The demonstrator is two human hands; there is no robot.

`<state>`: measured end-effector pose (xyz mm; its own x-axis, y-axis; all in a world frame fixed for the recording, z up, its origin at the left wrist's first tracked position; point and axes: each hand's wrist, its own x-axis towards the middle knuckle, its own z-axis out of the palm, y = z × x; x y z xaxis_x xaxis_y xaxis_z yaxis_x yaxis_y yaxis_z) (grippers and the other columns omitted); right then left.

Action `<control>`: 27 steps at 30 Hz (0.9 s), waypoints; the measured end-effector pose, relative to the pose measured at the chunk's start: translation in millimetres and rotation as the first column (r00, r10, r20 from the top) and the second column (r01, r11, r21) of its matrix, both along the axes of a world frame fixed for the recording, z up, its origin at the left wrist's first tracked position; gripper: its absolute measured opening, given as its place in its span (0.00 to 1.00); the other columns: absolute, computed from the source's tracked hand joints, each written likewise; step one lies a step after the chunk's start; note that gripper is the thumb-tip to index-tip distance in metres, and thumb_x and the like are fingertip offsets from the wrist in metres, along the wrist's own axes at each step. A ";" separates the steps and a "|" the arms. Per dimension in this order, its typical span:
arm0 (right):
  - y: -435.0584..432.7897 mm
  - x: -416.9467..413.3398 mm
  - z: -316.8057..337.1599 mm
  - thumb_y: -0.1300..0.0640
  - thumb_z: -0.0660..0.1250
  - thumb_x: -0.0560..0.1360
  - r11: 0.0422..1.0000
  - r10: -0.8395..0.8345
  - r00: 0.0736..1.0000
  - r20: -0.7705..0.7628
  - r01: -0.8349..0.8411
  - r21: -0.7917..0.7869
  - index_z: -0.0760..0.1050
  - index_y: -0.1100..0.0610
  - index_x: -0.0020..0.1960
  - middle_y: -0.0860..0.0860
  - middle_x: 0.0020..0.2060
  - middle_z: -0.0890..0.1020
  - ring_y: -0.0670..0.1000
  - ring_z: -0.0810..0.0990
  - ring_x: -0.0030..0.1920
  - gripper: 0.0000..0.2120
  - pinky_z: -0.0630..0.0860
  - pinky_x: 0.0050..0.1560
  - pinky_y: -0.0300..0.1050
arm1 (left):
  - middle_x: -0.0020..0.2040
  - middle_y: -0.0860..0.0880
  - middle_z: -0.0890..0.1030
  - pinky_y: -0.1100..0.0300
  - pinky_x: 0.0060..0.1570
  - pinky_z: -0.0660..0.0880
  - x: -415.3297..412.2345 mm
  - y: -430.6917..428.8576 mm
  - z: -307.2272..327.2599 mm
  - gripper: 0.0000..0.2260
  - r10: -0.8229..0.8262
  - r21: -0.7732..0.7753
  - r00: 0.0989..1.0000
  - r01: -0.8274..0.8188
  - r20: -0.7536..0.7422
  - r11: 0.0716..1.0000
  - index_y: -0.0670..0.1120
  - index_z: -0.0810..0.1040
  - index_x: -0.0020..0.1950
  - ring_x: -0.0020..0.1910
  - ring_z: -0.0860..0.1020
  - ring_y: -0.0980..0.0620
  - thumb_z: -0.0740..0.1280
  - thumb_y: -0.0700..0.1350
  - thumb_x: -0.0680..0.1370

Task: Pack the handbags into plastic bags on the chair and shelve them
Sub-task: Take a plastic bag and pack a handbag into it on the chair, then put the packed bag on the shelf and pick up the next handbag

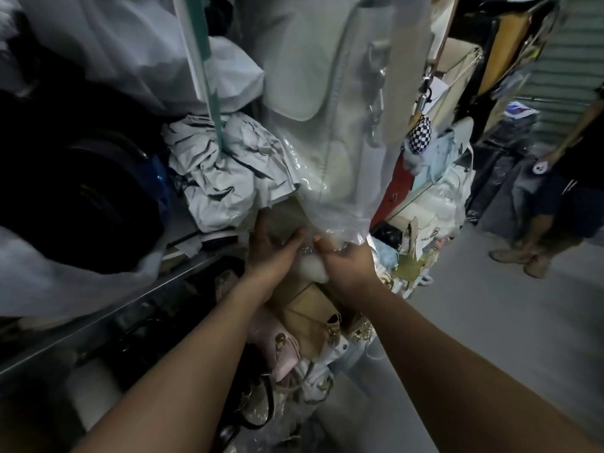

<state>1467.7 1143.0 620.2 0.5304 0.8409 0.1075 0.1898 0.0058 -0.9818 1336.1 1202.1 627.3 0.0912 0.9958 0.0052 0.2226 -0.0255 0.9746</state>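
Observation:
A white handbag (313,93) hangs upright inside a clear plastic bag (330,204), filling the middle of the view. Both my hands hold the bag's lower end. My left hand (271,250) grips the plastic from the left, thumb and fingers curled on it. My right hand (343,259) pinches the bunched plastic from the right. Below my hands lies a pile of handbags: a tan one (310,315), a pink one (277,351) and a white one (323,371). Whether they rest on a chair is hidden.
A metal shelf edge (98,322) runs along the left, with dark bags (81,197) and crumpled grey paper (222,178) on it. More bags (425,223) are stacked at the right. Another person (568,197) stands on the grey floor (474,322) at the far right.

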 end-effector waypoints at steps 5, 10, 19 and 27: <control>-1.6 10.8 4.2 0.26 0.73 0.58 0.990 -0.059 0.970 0.236 0.088 -0.111 0.68 0.35 0.52 0.47 0.51 0.81 0.56 0.81 0.55 0.28 0.80 0.56 0.59 | 0.75 0.56 0.69 0.51 0.69 0.71 9.8 12.7 -15.8 0.40 -0.039 0.053 0.999 0.038 0.012 0.998 0.65 0.55 0.78 0.68 0.73 0.55 0.74 0.53 0.73; -27.2 11.5 17.8 0.37 0.77 0.65 0.988 -0.031 0.916 0.400 0.087 -0.124 0.67 0.42 0.62 0.43 0.48 0.68 0.58 0.74 0.59 0.31 0.75 0.60 0.56 | 0.72 0.49 0.72 0.49 0.67 0.73 4.4 15.3 -21.3 0.44 -0.009 0.070 0.997 0.015 -0.082 0.997 0.69 0.52 0.75 0.65 0.76 0.51 0.70 0.68 0.63; -77.2 8.3 22.1 0.44 0.70 0.74 0.993 0.080 0.732 0.676 -0.115 0.008 0.79 0.51 0.58 0.47 0.54 0.79 0.52 0.75 0.59 0.17 0.70 0.60 0.44 | 0.56 0.50 0.81 0.55 0.59 0.77 -30.9 -42.3 -12.5 0.21 0.132 0.222 0.958 -0.075 -0.256 0.972 0.60 0.76 0.57 0.54 0.79 0.54 0.72 0.63 0.67; -135.3 -37.0 34.7 0.32 0.63 0.74 0.768 0.508 0.377 0.775 -0.606 -0.209 0.72 0.47 0.71 0.48 0.66 0.78 0.51 0.73 0.68 0.31 0.68 0.68 0.46 | 0.62 0.51 0.76 0.67 0.68 0.65 -119.5 -224.1 22.4 0.18 0.314 0.476 0.838 -0.074 -0.447 0.876 0.49 0.81 0.61 0.66 0.72 0.57 0.69 0.57 0.75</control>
